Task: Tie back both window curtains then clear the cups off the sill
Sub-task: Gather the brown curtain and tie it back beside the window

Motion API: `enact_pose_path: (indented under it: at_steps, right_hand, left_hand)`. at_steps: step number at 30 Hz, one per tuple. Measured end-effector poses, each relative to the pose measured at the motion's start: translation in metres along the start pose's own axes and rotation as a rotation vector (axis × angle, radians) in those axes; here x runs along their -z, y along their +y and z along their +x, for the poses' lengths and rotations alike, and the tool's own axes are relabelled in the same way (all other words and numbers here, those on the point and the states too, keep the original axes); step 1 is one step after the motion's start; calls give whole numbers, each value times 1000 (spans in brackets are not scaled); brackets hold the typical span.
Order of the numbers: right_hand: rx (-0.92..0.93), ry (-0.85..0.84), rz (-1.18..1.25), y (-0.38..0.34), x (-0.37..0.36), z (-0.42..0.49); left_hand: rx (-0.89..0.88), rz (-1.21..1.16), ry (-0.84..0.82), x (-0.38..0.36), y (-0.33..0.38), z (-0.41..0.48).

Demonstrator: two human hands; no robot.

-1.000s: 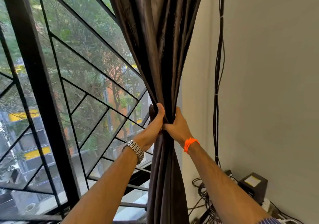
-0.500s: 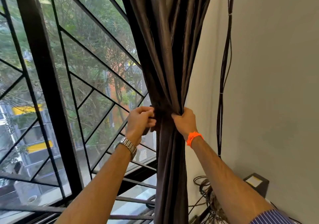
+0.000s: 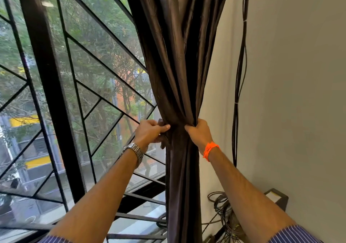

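My left hand (image 3: 151,130) has come off the shared grip and now pinches a dark tie end at the curtain (image 3: 179,85) bunch's left; right hand (image 3: 198,132) still fists the gather by the wall. Tying underway; cups not visible.

You get bright daylight through the window (image 3: 84,96); the dark curtain (image 3: 179,55) shows soft sheen, the wall (image 3: 299,93) is evenly lit, and straight lines bow near the edges.

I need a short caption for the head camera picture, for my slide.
Both hands, left and right, gather the dark curtain at the window's right edge.
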State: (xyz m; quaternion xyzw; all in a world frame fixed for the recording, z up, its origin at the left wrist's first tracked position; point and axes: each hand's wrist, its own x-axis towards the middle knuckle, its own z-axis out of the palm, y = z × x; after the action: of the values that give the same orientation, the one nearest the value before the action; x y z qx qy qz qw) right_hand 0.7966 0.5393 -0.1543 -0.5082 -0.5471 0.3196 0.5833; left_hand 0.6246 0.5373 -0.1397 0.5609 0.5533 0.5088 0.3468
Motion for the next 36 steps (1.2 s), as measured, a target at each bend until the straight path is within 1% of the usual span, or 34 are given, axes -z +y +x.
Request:
enact_pose_path:
  at_steps: [2, 3, 4, 6, 8, 10, 14, 16, 17, 18, 19, 22, 24, 25, 27, 31, 33, 34, 36]
  right_hand:
    - [-2, -32, -23, -3, -1, -2]
    - [2, -46, -35, -5, -2, -3]
    - [2, -59, -42, -5, -2, -3]
    - [3, -94, -36, -7, -2, -3]
    - [4, -132, -31, -9, 0, -3]
    - [8, -170, -25, -11, 2, -4]
    - [-8, -217, -2, -12, 5, -4]
    - [7, -234, 6, -11, 7, -5]
    - [15, -239, 5, -11, 9, -5]
    - [19, -235, 4, -10, 11, -3]
    - [19, -228, -6, -10, 14, -3]
    - [20, -219, -32, -8, 20, 1]
    - [19, -228, -42, -9, 20, 3]
    - [19, -237, -50, -11, 19, 3]
    - [12, -242, -58, -13, 19, 3]
    - [-20, -296, -24, -12, 19, 6]
    - [-36, -309, 15, -11, 16, 7]
    - [-41, -311, 40, -8, 14, 8]
    - [-67, -298, 108, -5, 12, 10]
  left_hand:
    - [129, -138, -172, -2, 9, -6]
    - [166, -194, -200, -4, 11, -8]
    - [180, -240, -183, -7, 13, -7]
    - [161, -244, -59, -12, 12, -4]
    - [79, -132, 51, -12, 11, -1]
    - [-10, 43, 94, -10, 10, 2]
    - [-51, 126, -50, -17, 18, 7]
    - [-108, 301, -32, -22, 23, 7]
    - [-126, 412, 11, -23, 27, 6]
    - [-120, 466, 43, -23, 28, 8]
    - [-73, 433, 17, -21, 28, 11]
    - [137, 186, -209, -15, 29, 20]
    - [183, 53, -265, -13, 30, 20]
    - [187, 6, -259, -13, 30, 20]
    - [154, -32, -184, -14, 28, 19]
    - [55, 13, -32, -20, 20, 18]
    - [26, 89, -37, -28, 22, 13]
    - [31, 73, -65, -33, 24, 10]
    - [93, -78, -119, -39, 27, 5]
